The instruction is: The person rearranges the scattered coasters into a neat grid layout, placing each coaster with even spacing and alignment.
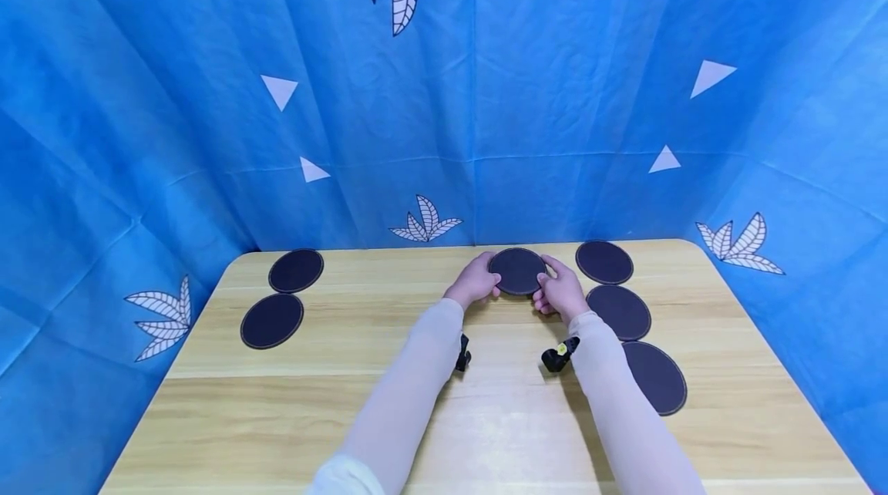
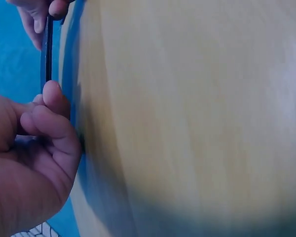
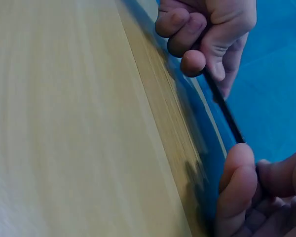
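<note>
Between my two hands is a dark round coaster [image 1: 517,271] with a stitched edge, near the back edge of the table. The left hand [image 1: 477,279] pinches its left rim, thumb on top and fingers below. On the opposite rim the right hand [image 1: 560,288] pinches it the same way. Both wrist views show the coaster edge-on as a thin dark strip [image 2: 47,59], held above the wood with shadows beneath the hands. Nearest to the right hand lies another dark coaster [image 1: 620,312], partly behind the sleeve.
Two coasters, one at the back left [image 1: 296,271] and one in front of it [image 1: 272,321], lie on the wooden table [image 1: 291,418]. In the right-hand column are a back coaster [image 1: 604,262] and a front coaster [image 1: 659,379] partly covered by my forearm. A blue curtain [image 1: 555,94] hangs behind.
</note>
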Action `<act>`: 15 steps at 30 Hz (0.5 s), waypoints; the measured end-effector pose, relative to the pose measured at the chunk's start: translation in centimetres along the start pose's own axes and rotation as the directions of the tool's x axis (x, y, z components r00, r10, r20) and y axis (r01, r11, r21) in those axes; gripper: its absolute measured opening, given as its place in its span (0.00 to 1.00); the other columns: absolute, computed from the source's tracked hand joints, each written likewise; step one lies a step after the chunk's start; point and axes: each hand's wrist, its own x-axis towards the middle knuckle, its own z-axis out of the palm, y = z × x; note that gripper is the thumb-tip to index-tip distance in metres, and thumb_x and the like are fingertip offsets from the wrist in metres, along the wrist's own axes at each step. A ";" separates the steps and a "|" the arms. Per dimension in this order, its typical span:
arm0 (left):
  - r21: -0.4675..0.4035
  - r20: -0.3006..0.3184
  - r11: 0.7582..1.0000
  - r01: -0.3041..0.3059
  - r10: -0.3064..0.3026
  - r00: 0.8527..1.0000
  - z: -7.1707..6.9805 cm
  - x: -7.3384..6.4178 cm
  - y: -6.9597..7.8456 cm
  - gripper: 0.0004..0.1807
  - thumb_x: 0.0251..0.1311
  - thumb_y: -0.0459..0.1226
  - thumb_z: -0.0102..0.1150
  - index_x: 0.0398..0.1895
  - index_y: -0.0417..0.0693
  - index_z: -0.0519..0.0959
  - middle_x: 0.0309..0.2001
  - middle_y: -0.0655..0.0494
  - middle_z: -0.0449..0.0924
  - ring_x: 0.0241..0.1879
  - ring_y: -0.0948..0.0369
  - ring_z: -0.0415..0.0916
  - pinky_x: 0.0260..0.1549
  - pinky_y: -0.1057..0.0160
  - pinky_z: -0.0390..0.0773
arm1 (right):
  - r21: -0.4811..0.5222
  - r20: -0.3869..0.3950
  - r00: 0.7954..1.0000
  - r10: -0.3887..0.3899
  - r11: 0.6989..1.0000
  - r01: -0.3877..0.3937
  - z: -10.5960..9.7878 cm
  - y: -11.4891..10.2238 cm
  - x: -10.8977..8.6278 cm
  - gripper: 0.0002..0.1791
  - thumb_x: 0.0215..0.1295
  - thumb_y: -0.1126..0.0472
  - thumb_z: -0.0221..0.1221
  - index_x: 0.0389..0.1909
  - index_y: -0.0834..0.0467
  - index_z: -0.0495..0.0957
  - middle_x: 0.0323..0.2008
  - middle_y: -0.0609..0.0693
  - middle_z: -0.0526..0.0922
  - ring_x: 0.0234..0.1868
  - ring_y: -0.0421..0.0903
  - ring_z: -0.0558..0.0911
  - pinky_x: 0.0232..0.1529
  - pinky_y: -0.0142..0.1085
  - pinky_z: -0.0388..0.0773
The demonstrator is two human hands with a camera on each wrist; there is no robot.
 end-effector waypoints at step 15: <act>0.000 -0.024 0.994 0.107 -0.107 0.994 1.7 -0.3 1.0 0.30 0.74 0.30 0.45 0.78 0.51 0.60 0.12 0.55 0.63 0.11 0.60 0.59 0.13 0.63 0.68 | -0.238 -0.065 0.997 0.044 0.970 -0.059 -0.3 0.0 0.9 0.32 0.77 0.65 0.47 0.80 0.56 0.54 0.17 0.55 0.81 0.13 0.45 0.80 0.15 0.37 0.78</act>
